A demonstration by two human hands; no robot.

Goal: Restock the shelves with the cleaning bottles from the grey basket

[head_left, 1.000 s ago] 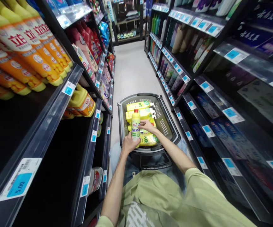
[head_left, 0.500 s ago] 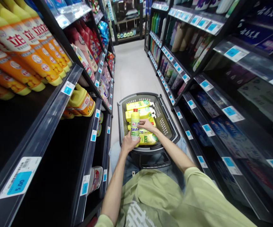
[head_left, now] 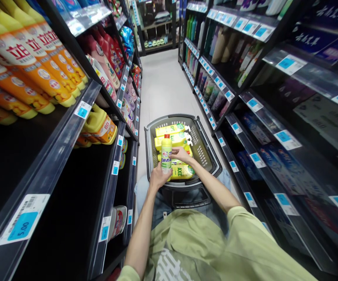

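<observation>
My left hand (head_left: 158, 178) is closed round the lower part of a yellow-green bottle with a red cap (head_left: 166, 151), held upright over the near end of a grey shopping basket (head_left: 205, 156). My right hand (head_left: 181, 155) rests its curled fingers against the bottle's right side. Under both hands several yellow AXE spray bottles (head_left: 171, 129) lie on their sides in the basket.
Dark shelving lines a narrow aisle. Orange and yellow detergent bottles (head_left: 25, 74) and a yellow jug (head_left: 100, 125) fill the left shelves, boxed goods (head_left: 280, 164) and bottles the right. Blue price tags (head_left: 22, 226) edge the shelves. Pale floor (head_left: 163, 86) runs ahead beyond the basket.
The bottle and both hands have shifted very slightly up and left in the picture; the grip is the same.
</observation>
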